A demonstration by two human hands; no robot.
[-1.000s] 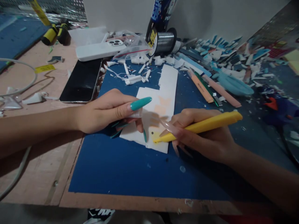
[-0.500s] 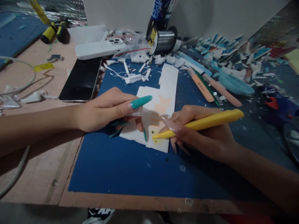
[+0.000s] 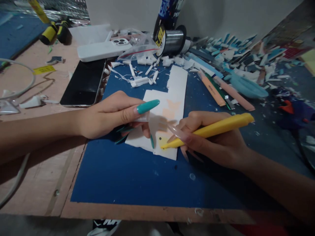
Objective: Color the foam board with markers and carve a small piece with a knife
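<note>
My right hand [image 3: 211, 141] grips a yellow marker [image 3: 221, 126] and rests over a white sheet [image 3: 177, 82]. The marker's tip meets the sheet near its lower edge, on a small yellow patch [image 3: 161, 141] with dark dots. Above that patch, pale orange shapes [image 3: 169, 109] colour the sheet. My left hand [image 3: 118, 114], with long teal nails, hovers at the sheet's left side, its thumb pressed toward the curled fingers. A pale bit shows under the thumb, but its kind is unclear. One teal fingertip reaches down to the sheet, close to the yellow patch.
The sheet lies on a blue mat [image 3: 133, 183]. A black-screened phone [image 3: 85, 83] sits left, a white phone [image 3: 103, 50] behind it. A wire spool [image 3: 173, 41] stands at the back. Markers [image 3: 211, 88] and heaps of scraps [image 3: 256, 62] lie right.
The marker tip has shifted slightly down within the yellow patch. My left hand keeps nearly the same pose; the whole view has moved a little.
</note>
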